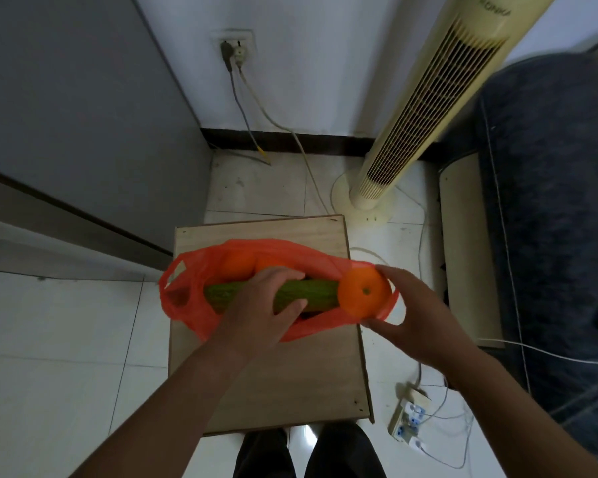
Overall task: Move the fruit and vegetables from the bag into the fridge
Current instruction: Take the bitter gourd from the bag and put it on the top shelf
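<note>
Small light brown wooden tabletop stands on white tile floor. A thin red plastic bag lies across its far half, L end hanging over the left edge, R end reaching past the right edge.

Long green bumpy-skinned vegetable lies lengthwise in the bag's open mouth, parallel to the far edge. Left hand grips it mid-length: fingers pressed together and curled over the top, thumb wrapped on the near side.

Round orange fruit w/ green stem dot sits at the bag's R end, just past the right edge, touching the vegetable's tip. Right hand holds it, thumb on the far side, fingers curled under the near side. Can't tell if bag film is caught in that grip too.

Two more orange fruits show through the plastic along the bag's far side.

Grey flat panel w/ dark seam is at left. Cream tower fan is beyond the far right corner, dark blue sofa at right. White power strip is on the floor by the near right corner.
</note>
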{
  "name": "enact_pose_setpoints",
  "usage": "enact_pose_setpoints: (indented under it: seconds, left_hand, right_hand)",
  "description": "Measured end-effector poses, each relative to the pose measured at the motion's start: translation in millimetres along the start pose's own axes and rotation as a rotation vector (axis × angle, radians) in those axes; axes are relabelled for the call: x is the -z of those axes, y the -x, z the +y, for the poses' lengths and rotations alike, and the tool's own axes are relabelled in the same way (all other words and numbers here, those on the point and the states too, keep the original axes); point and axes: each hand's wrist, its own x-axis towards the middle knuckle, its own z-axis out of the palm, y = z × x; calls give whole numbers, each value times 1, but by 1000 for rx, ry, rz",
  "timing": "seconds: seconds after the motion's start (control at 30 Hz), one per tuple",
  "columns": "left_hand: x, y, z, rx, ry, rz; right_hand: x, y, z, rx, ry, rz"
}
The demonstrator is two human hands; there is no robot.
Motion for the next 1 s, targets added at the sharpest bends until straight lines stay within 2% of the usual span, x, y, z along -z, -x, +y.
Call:
enact_pose_setpoints:
  seconds: [0.07, 0.23, 0.57, 1.0]
  left_hand:
    - [-8, -5, -6, -54, -94, -30]
    - [-20, -19, -13, -63, -202, -56]
    - [-41, -30, -13, -61, -568, -160]
    - [10, -11, -18, -47, -284, 23]
  right_hand:
    - [-9, -1, 12, -27, -54, 28]
    - [-16, -6, 20, -155, -311, 26]
    - [-17, 7, 22, -151, -366, 74]
    - [0, 34, -5, -110, -462, 110]
